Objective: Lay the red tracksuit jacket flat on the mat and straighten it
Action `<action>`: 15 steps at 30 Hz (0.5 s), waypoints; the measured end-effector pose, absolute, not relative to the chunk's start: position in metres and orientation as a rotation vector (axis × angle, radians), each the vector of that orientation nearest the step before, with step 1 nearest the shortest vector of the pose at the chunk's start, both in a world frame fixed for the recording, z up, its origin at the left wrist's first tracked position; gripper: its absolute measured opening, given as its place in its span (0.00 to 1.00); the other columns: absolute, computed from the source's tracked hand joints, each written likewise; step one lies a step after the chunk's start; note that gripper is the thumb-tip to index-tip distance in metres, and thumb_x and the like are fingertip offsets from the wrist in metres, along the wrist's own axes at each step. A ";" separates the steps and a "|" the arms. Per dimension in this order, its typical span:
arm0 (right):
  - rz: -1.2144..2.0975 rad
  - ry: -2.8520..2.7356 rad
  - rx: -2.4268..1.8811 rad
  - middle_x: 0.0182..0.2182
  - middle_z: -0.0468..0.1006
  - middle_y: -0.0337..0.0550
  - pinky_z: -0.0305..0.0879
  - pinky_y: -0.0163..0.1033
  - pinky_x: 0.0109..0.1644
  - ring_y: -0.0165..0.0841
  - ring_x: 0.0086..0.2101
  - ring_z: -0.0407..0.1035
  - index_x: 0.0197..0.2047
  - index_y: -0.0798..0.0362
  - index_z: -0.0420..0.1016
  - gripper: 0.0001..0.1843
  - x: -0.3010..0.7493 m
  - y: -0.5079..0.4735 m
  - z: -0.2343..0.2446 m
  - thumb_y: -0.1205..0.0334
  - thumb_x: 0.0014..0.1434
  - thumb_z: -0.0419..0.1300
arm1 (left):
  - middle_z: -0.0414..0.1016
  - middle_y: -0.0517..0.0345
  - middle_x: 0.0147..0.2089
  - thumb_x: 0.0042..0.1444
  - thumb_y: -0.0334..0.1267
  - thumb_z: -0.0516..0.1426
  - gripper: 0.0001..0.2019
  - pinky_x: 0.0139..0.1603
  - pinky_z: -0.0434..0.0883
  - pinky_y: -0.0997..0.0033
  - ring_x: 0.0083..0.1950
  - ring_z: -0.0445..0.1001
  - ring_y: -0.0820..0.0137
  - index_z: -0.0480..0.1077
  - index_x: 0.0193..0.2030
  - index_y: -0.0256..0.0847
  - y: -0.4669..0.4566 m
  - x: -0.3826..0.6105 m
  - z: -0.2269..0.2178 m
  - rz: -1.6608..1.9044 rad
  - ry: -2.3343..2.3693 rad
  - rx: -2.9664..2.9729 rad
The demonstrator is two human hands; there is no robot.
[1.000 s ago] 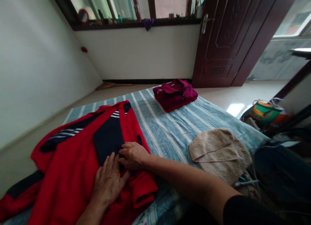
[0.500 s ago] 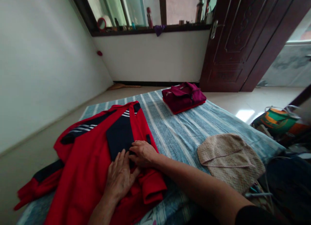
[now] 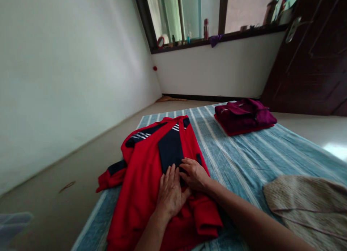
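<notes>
A red jacket (image 3: pixel 138 193) with navy panels and white stripes lies spread on the bed, one sleeve folded across its front and the other sticking out to the left. My left hand (image 3: pixel 170 189) rests flat on the jacket with its fingers stretched out, just below the navy panel. Beside it, my right hand (image 3: pixel 195 173) lies on the folded sleeve, its fingers bent slightly and touching the fabric. The two hands nearly meet. The fabric under both palms is hidden.
A folded maroon garment (image 3: pixel 241 115) lies on a red one at the bed's far side. A beige knitted piece (image 3: pixel 306 204) is at the right on the striped blue sheet (image 3: pixel 230 153). Small items stand on the windowsill (image 3: pixel 189 45); a dark door (image 3: pixel 311 70) is at the right.
The view has turned left, so the bed, jacket and hands appear further right. Both hands stay at about the same place on the jacket.
</notes>
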State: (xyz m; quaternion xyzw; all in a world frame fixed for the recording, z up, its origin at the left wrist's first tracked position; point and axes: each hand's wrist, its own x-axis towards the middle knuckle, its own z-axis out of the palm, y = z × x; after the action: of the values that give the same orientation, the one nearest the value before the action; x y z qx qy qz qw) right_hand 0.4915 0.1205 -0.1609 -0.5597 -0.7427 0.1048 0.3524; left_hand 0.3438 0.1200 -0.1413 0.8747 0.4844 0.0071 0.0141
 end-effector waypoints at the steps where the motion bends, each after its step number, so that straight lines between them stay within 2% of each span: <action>1: 0.276 -1.918 -1.449 0.52 0.72 0.56 0.58 0.45 0.60 0.42 0.55 0.64 0.45 0.59 0.76 0.12 0.491 0.120 -0.161 0.65 0.58 0.59 | 0.48 0.38 0.70 0.56 0.57 0.49 0.39 0.66 0.53 0.50 0.71 0.46 0.53 0.53 0.66 0.27 0.119 0.344 -0.140 0.016 1.506 2.712; 15: 0.308 -1.924 -1.446 0.55 0.71 0.55 0.58 0.47 0.62 0.43 0.57 0.62 0.48 0.58 0.76 0.15 0.491 0.117 -0.169 0.65 0.58 0.58 | 0.43 0.40 0.71 0.56 0.59 0.47 0.42 0.68 0.48 0.48 0.72 0.40 0.53 0.49 0.68 0.28 0.110 0.342 -0.134 0.012 1.476 2.605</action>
State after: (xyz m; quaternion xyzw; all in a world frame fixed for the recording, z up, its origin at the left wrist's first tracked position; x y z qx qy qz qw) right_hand 0.4913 0.1166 -0.1686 -0.5582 -0.7428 0.1187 0.3502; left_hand 0.3423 0.1103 -0.1345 0.8676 0.4918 0.0041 0.0737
